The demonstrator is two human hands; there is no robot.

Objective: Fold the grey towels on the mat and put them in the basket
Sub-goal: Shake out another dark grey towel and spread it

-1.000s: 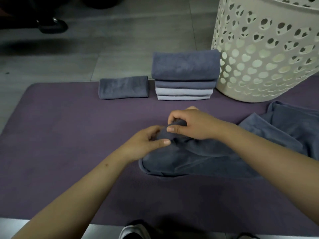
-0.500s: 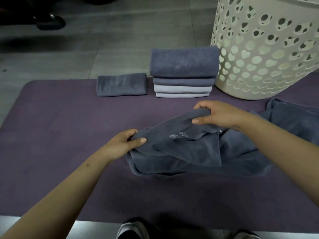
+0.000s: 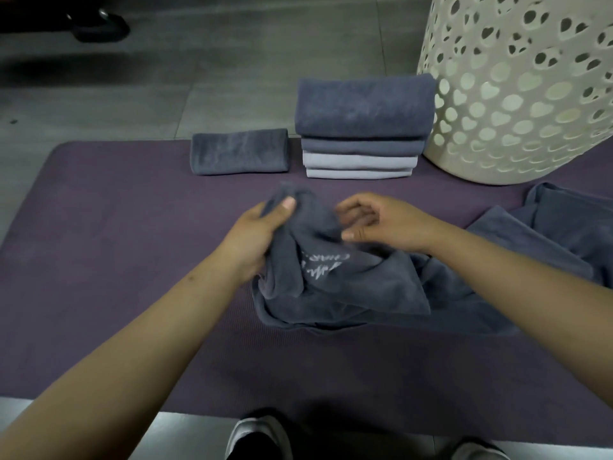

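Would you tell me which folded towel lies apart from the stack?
The small dark grey towel, lying alone on the mat left of the stack.

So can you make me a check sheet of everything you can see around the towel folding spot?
Surface: purple mat on a grey tiled floor.
Job's things: crumpled grey towel mid-mat; more loose towels on the right; stack of folded towels and one small folded towel at the far edge; white basket beside the stack.
Clutter: nothing seen.
Grippers: left hand grips the crumpled towel; right hand curled on it, grip unclear.
Cables: nothing seen.
Surroundings: shoes at the near edge; dark shoe far left.
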